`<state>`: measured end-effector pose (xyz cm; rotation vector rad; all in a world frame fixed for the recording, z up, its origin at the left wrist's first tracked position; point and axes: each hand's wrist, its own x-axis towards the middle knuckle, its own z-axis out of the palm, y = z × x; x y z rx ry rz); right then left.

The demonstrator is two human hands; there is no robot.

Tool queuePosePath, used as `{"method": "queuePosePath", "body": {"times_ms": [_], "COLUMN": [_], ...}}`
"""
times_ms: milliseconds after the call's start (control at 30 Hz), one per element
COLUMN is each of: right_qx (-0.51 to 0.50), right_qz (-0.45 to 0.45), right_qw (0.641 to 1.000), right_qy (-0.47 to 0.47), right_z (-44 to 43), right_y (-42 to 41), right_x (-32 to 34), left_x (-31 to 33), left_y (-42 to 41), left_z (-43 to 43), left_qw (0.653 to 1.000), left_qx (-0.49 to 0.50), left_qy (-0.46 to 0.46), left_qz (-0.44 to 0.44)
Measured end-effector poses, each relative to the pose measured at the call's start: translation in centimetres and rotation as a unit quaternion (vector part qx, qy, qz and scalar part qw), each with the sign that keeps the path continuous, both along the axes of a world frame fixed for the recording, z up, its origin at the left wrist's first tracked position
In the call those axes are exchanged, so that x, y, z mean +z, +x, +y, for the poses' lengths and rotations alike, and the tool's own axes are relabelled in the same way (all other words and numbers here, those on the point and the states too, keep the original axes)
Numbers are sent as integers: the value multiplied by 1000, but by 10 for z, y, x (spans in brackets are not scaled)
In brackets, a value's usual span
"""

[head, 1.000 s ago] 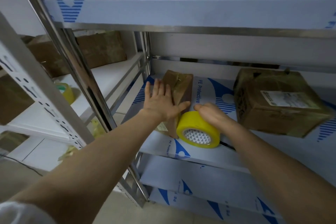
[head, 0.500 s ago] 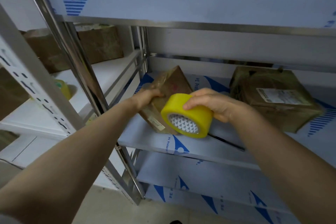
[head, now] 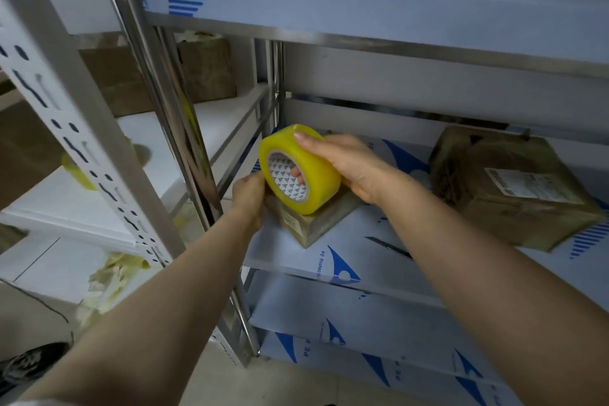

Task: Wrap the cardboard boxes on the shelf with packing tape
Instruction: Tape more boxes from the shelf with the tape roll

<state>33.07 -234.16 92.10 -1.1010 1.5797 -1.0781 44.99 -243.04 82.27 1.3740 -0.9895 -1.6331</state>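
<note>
**Tape roll raised over the small box**

A second ago the yellow packing tape roll sat on the shelf beside the small cardboard box. Now my right hand grips it just over the box, one finger through the core. My left hand clasps the box's left side. Another band of tape probably comes next.
</note>
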Motion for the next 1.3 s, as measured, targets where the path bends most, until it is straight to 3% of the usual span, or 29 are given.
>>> {"method": "queuePosePath", "body": {"times_ms": [100,267,433,600,733,800,867,933,1000,1100,1133,1167,1233,1267,1300], "right_qx": [-9,-76,-109,-96,-121,-126,-132,-146,-153,-146,-144,-142,-139,-139,-138], "right_qz": [-8,49,104,197,193,179,170,163,151,155,164,174,187,192,198], "right_qw": [1000,995,988,974,970,973,974,974,975,975,974,972,970,969,968], "right_qy": [-7,-32,-31,61,88,78,70,61,57,65,68,73,76,74,73], "right_z": [3,10,45,99,110,109,107,105,103,102,101,101,98,97,95], "right_y": [0,8,3,-11,-8,-5,-4,-5,-6,-7,-8,-8,-9,-9,-10], "right_x": [-10,-9,-2,-29,-77,-90,-96,-98,-100,-101,-101,-101,-101,-101,-101], "left_x": [-5,-7,-14,-18,-21,-15,-3,5,6,-7,-8,-8,-6,-7,-9], "left_y": [-6,-17,-24,-26,-26,-27,-32,-47,-62,-73,-72,-70,-64,-61,-58], "left_z": [-7,-15,-16,-22,-25,-37,-45,-39,-20,-7,-10,-13,-13,-7,1], "left_qw": [1000,997,995,987,983,973,920,827,750,703,717,755,873,910,919], "left_qx": [22,-9,16,7,-15,-48,-126,-187,-233,-252,-238,-208,-90,-29,1], "left_qy": [-1,-49,-80,-129,-127,-111,-136,-194,-263,-284,-277,-278,-301,-316,-337], "left_qz": [1,-57,-53,-99,-133,-194,-345,-493,-560,-601,-593,-557,-373,-266,-206]}}
